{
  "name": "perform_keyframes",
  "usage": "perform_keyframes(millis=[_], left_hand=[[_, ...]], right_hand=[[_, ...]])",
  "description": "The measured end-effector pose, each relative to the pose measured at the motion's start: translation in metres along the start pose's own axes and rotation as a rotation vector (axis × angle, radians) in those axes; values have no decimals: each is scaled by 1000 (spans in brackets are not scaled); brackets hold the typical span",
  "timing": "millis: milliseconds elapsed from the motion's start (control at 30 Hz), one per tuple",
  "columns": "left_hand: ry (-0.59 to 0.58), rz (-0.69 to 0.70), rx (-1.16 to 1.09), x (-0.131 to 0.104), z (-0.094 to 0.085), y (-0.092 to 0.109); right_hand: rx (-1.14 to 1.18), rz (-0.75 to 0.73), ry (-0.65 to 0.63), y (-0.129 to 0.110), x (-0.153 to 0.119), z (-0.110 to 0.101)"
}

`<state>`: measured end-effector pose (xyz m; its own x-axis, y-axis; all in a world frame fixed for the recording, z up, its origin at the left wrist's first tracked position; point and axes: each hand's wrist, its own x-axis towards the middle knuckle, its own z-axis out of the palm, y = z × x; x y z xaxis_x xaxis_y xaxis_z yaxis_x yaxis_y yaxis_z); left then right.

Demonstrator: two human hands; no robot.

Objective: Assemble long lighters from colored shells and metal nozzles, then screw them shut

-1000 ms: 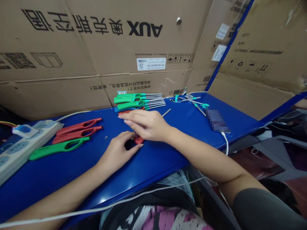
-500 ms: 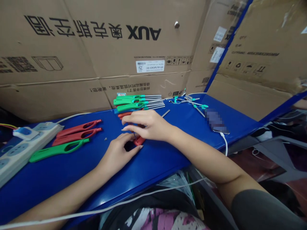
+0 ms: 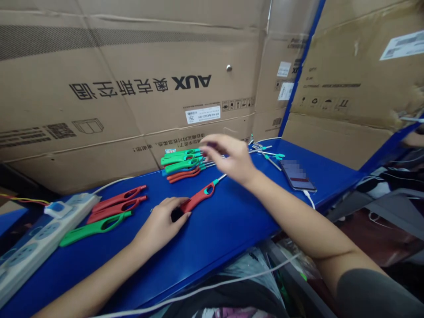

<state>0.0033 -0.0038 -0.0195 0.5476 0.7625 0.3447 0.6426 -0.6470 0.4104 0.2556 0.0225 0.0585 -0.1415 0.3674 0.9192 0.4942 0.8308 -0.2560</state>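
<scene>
On the blue tabletop lies a red long-necked lighter point(image 3: 198, 196) with a turquoise trigger and a metal tube. My left hand point(image 3: 162, 223) grips its handle end between thumb and fingers. My right hand point(image 3: 233, 159) is raised above and beyond the tube, its fingers curled around something small and dark that is mostly hidden. Behind it is a pile of lighters point(image 3: 182, 168) with green, blue and orange-red handles, tubes pointing right. Left of my left hand lie two red lighter shells point(image 3: 115, 210) and a green lighter shell point(image 3: 96, 227), all without tubes.
A white power strip point(image 3: 49, 240) runs along the left side. Metal tubes with turquoise parts point(image 3: 266, 152) lie at the back right, near a phone point(image 3: 298, 174) on a white cable. Cardboard panels point(image 3: 132, 115) wall the back and right. Another white cable point(image 3: 205, 289) crosses in front.
My right hand has lifted off the red lighter and moved right and away, uncovering its trigger and tube. My left hand keeps its hold. The camera view has tilted upward.
</scene>
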Motion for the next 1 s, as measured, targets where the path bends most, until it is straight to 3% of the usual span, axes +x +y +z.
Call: perform_keyframes(millis=[167,333,633,1000], left_hand=[[-12,-69,18,19,-11,-23],[6,-126,-49,39,-14,-41],[57,-176,-62,52,-15,-58],[119,-124,-24,51,-11,-55]], right_hand=[[-305,398,225,76,-6,-49],[-520,625,110,121,-29,-58],[-557,774,-102,130,-36,-44],[-588,888,-391,125,-43,-33]])
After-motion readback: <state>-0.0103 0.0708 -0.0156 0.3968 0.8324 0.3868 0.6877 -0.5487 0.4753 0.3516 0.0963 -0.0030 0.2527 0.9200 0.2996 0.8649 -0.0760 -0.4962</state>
